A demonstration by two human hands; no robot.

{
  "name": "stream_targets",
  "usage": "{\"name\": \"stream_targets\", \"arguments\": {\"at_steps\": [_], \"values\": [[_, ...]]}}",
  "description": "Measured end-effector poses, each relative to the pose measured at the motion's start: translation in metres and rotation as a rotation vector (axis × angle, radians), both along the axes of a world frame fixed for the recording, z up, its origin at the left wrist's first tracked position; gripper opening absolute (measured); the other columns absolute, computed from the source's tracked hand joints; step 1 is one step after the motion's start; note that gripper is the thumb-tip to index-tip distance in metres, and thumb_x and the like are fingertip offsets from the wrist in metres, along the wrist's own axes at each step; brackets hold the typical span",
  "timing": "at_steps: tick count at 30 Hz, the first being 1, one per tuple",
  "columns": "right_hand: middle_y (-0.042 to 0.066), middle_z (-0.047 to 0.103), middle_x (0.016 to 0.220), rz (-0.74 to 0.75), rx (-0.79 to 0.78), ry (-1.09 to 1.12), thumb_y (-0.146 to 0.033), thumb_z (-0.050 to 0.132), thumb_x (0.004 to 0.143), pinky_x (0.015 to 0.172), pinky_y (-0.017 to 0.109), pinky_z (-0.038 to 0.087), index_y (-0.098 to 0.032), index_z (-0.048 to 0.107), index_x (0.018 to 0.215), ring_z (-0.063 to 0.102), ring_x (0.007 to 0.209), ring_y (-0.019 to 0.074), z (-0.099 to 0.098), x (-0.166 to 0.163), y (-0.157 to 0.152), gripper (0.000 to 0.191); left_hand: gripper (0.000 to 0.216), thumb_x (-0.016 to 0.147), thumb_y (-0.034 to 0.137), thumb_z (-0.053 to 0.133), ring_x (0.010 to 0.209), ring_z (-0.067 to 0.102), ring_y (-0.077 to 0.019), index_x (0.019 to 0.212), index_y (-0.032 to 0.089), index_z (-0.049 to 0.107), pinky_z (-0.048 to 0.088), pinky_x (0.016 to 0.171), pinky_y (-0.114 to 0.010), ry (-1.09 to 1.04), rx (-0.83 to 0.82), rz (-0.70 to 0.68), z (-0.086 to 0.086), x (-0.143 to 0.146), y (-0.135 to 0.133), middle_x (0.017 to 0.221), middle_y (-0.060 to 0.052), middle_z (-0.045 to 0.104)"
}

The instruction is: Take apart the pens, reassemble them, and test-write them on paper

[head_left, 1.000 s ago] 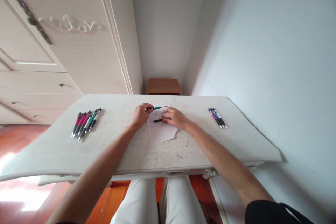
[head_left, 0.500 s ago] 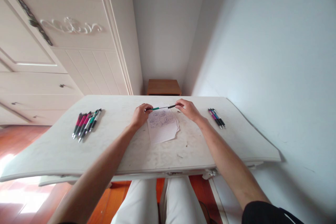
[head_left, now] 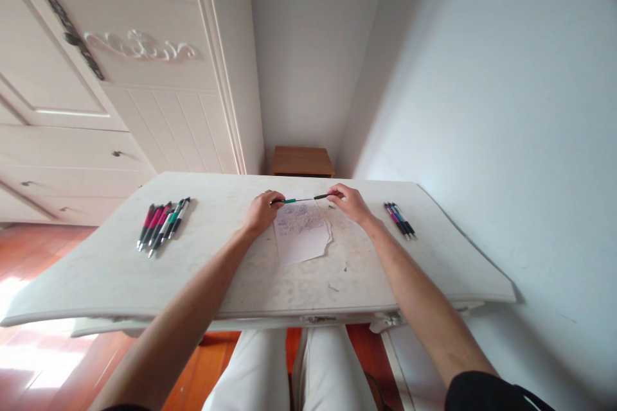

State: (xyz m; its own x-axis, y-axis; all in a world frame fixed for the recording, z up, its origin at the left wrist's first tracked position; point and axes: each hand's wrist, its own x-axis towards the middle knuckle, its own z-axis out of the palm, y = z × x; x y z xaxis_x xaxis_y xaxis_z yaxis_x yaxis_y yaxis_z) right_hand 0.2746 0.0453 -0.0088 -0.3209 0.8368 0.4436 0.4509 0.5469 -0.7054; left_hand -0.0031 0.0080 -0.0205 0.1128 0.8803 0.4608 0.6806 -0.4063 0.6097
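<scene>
My left hand [head_left: 263, 210] is closed around the green pen barrel [head_left: 289, 201] above the far end of a scribbled sheet of paper. Opposite it, my right hand [head_left: 351, 201] pinches the pen's black grip section [head_left: 321, 196]. The two pen parts are apart, with a thin dark refill [head_left: 304, 200] spanning the gap between them. Beneath lies the paper [head_left: 303, 245], covered in blue-violet scribbles on its upper half, its right edge torn. My fingers hide the outer ends of both pen parts.
On the left of the white table [head_left: 231, 295] lies a group of pink, green and white pens [head_left: 159, 225]. Several purple and blue pens [head_left: 400, 221] lie at the right. Small scraps dot the tabletop. A white cabinet [head_left: 159, 109] and a wall [head_left: 482, 109] flank the table.
The gap between the green barrel and the black grip section is slightly wider, with a little more refill showing. The view has shifted slightly; both hands keep their hold.
</scene>
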Motion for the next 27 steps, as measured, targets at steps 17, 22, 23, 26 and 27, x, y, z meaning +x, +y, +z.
{"name": "stream_targets", "arguments": {"at_steps": [17, 22, 23, 26, 27], "values": [[0.002, 0.069, 0.080, 0.068, -0.079, 0.076, -0.032, 0.063, 0.076, 0.076, 0.032, 0.050, -0.019, 0.064, 0.083, 0.065, 0.076, 0.0170, -0.001, -0.018, -0.009, 0.015, 0.015, 0.079, 0.019, 0.057, 0.086, 0.063, -0.0191, 0.088, 0.021, 0.069, 0.049, 0.083, -0.032, -0.016, -0.025, -0.034, 0.004, 0.009, -0.005, 0.091, -0.004, 0.069], [0.003, 0.069, 0.079, 0.102, -0.110, 0.101, -0.033, 0.064, 0.077, 0.075, 0.032, 0.051, -0.017, 0.065, 0.085, 0.065, 0.073, 0.0163, -0.004, -0.026, -0.014, 0.018, 0.015, 0.079, 0.018, 0.058, 0.083, 0.062, -0.0186, 0.088, 0.020, 0.070, 0.048, 0.082, -0.030, 0.011, -0.014, -0.062, 0.006, 0.014, -0.009, 0.089, -0.003, 0.069], [0.003, 0.069, 0.078, 0.105, -0.119, 0.115, -0.034, 0.064, 0.077, 0.074, 0.032, 0.051, -0.017, 0.064, 0.085, 0.065, 0.072, 0.0160, -0.005, -0.027, -0.014, 0.018, 0.015, 0.079, 0.018, 0.058, 0.083, 0.062, -0.0185, 0.088, 0.020, 0.070, 0.047, 0.082, -0.030, 0.010, -0.008, -0.061, 0.007, 0.015, -0.010, 0.088, -0.004, 0.068], [0.003, 0.068, 0.076, 0.111, -0.154, 0.168, -0.035, 0.066, 0.076, 0.072, 0.031, 0.052, -0.017, 0.064, 0.085, 0.065, 0.068, 0.0154, -0.005, -0.029, -0.014, 0.020, 0.015, 0.079, 0.019, 0.058, 0.082, 0.062, -0.0185, 0.088, 0.019, 0.070, 0.047, 0.081, -0.030, 0.009, 0.002, -0.063, 0.008, 0.015, -0.011, 0.088, -0.004, 0.068], [0.003, 0.068, 0.075, 0.115, -0.169, 0.194, -0.035, 0.067, 0.075, 0.071, 0.030, 0.052, -0.017, 0.064, 0.084, 0.065, 0.067, 0.0153, -0.005, -0.029, -0.014, 0.021, 0.015, 0.080, 0.019, 0.058, 0.082, 0.062, -0.0185, 0.088, 0.019, 0.070, 0.047, 0.080, -0.031, 0.010, 0.004, -0.064, 0.008, 0.015, -0.011, 0.087, -0.004, 0.068]]}}
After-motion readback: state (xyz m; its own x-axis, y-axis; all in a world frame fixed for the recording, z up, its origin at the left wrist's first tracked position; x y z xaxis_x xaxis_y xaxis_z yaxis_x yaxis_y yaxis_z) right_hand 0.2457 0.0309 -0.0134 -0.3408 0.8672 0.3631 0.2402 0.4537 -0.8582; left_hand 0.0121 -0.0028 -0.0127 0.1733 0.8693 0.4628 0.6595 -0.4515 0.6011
